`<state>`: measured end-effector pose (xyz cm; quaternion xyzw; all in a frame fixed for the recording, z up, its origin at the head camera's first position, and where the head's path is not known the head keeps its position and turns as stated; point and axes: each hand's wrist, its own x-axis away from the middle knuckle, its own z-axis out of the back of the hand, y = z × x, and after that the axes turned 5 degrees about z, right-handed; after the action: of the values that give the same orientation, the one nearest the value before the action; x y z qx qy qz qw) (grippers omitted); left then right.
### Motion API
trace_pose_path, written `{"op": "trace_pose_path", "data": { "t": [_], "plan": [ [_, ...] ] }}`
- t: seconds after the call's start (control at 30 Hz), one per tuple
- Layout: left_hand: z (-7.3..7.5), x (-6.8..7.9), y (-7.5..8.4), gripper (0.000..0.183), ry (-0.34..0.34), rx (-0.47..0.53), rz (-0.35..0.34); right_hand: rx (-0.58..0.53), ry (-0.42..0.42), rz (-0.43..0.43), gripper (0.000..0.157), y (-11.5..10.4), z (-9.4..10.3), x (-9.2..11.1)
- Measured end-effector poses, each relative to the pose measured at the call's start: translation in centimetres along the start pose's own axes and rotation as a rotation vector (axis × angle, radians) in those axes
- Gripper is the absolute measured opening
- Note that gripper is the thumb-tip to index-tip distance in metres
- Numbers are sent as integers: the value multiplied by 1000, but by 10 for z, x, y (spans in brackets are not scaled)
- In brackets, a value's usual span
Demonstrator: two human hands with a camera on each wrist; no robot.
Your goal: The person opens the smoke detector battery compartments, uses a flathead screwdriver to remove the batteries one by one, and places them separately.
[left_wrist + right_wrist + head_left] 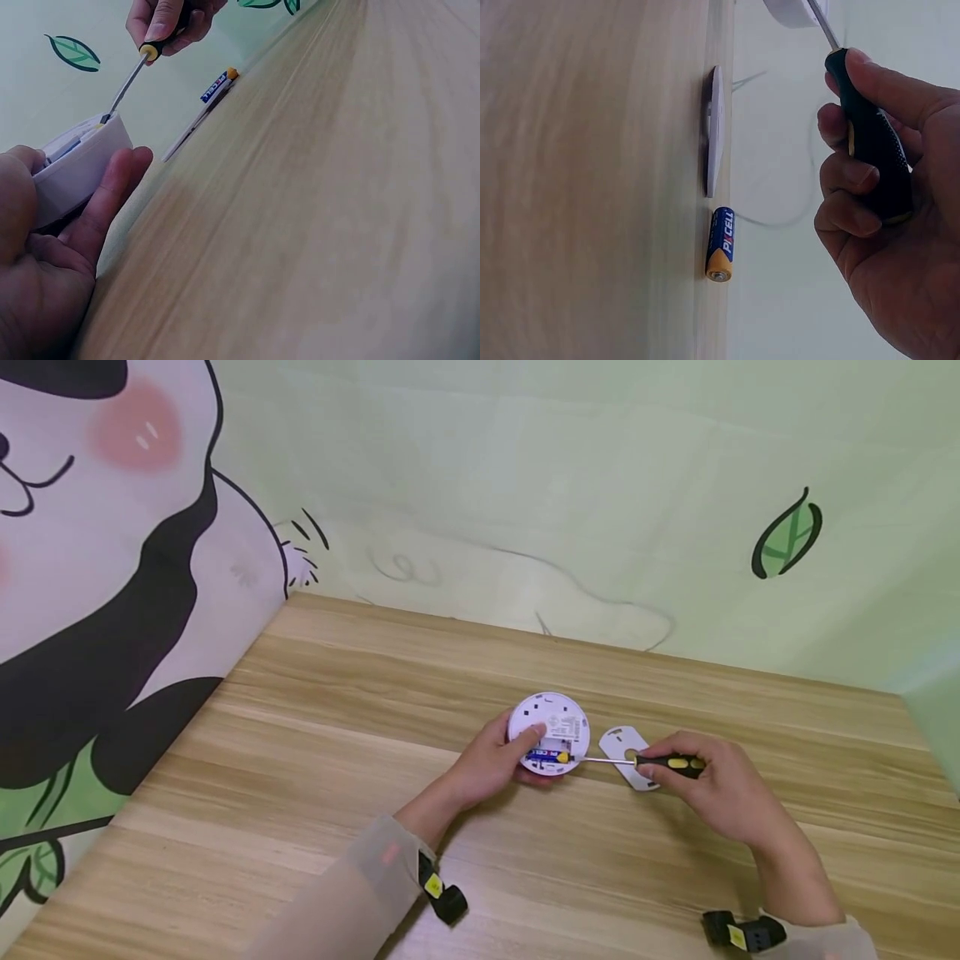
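Note:
A round white smoke detector, its back facing up, sits in my left hand. The thumb lies across the back while the fingers support it from below. In its open compartment is a blue and yellow battery. My right hand grips the black and yellow handle of a screwdriver. The metal shaft points left, its tip right at the yellow end of that battery. In the left wrist view the detector appears tilted, with the screwdriver tip at its rim.
A flat white mounting plate lies on the wooden table, partly behind the right hand. A loose blue and orange battery rests next to the plate; the right hand hides it in the head view. A printed wall covering borders the table's back.

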<state>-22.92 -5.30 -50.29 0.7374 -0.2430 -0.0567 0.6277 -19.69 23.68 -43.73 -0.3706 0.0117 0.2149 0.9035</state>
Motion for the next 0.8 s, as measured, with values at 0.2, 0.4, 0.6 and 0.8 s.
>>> {"op": "trace_pose_path", "data": {
  "t": [0.2, 0.4, 0.6, 0.8],
  "plan": [
    [1, 0, 0, 44, -2, 18, 2, -10, 5, 3, 10, 1, -1, 0],
    [1, 1, -1, 44, -7, 22, -5, -30, 4, 3, 10, 2, -3, 1],
    [0, 2, -1, 42, 3, 37, -18, -50, 2, -6, 9, 1, -6, 0],
    [1, 1, -2, 41, 10, 44, -22, -82, -6, -9, 8, 0, -8, -1]
  ]
}}
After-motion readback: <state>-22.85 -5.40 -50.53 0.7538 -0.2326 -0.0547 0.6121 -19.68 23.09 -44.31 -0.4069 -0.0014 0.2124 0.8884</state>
